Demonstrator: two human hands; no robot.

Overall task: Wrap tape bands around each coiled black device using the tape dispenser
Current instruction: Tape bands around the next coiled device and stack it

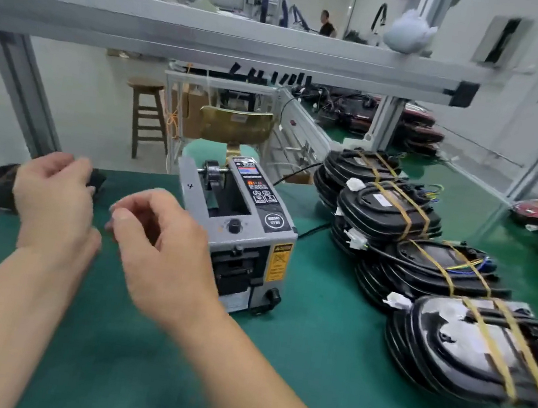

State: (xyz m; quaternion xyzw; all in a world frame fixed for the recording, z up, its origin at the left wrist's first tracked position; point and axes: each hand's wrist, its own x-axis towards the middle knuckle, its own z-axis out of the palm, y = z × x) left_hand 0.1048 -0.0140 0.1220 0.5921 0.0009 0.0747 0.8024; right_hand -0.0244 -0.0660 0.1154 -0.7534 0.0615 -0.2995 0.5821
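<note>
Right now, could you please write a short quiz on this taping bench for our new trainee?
1. True or false: the tape dispenser stands to the left of the stacked banded black devices.
2. How many yellow tape bands cross the nearest black device? A) one B) two C) four
3. Short answer: which is nearer the tape dispenser, the left hand or the right hand?
Key: 1 true; 2 B; 3 the right hand.

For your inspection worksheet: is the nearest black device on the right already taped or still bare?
Taped: two tan bands cross the nearest device.
</note>
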